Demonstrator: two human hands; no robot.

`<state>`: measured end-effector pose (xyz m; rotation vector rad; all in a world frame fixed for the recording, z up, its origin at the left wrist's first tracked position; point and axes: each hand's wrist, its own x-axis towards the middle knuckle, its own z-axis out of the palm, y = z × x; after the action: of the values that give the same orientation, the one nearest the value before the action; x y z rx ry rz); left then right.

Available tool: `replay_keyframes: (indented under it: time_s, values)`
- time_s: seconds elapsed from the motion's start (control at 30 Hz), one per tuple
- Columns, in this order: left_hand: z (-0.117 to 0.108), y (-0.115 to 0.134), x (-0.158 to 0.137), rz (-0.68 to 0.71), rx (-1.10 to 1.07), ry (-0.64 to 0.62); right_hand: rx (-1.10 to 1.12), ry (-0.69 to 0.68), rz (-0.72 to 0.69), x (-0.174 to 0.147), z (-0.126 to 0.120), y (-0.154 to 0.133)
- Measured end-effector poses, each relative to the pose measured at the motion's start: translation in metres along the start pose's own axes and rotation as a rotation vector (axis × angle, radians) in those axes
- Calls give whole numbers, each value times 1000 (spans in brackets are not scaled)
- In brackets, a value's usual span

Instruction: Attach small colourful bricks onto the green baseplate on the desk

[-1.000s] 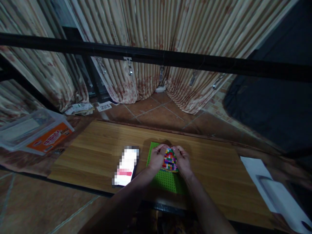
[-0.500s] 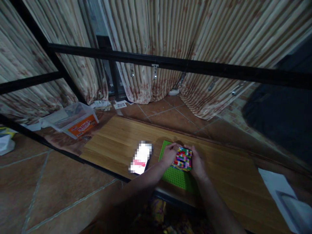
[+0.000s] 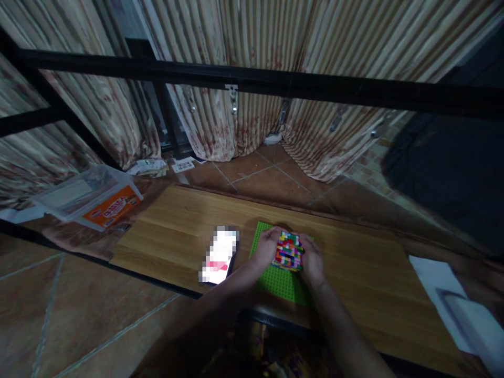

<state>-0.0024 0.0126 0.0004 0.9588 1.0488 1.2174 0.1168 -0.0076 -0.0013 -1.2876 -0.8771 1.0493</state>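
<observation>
A block built of small multicoloured toy bricks (image 3: 289, 252) is held between my two hands, over a green studded baseplate (image 3: 277, 286). My left hand (image 3: 266, 245) grips its left side, and my right hand (image 3: 312, 258) wraps its right side. Fingers of both hands curl round the far edge, partly out of sight. Whether the block rests on the baseplate or is slightly lifted, I cannot tell. Left of the baseplate, a phone (image 3: 219, 256) with a bright, blurred-out screen lies on the wooden board (image 3: 165, 226).
At the left stands a clear plastic box (image 3: 88, 194) with an orange label. White sheets (image 3: 437, 283) lie at the right end of the board. A black metal bar (image 3: 260, 79) crosses in front of striped curtains (image 3: 252, 31). Tiled floor (image 3: 94, 310) surrounds the board.
My view has shifted, so the scene sits a little further left and higher. The brick block has tilted slightly in my hands, its near side showing less; both hands keep hold of it.
</observation>
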Motion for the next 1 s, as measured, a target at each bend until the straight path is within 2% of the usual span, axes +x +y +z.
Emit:
replay_keyframes:
  time_s: [0.17,0.4,0.73,0.87,1.0]
  values:
    - [4,0,0,-10,1,47,36,21,47,1,2,2]
    - [5,3,2,-14,-1,44,-1,10,21,3,3,2]
    - [2,18,-1,-69,-47,-12,47,-27,34,1,2,-4]
    - [1,17,1,-77,-44,-66,75,-56,27,1,7,-5]
    - [2,12,4,-65,-21,-60,66,-50,16,2,8,-3]
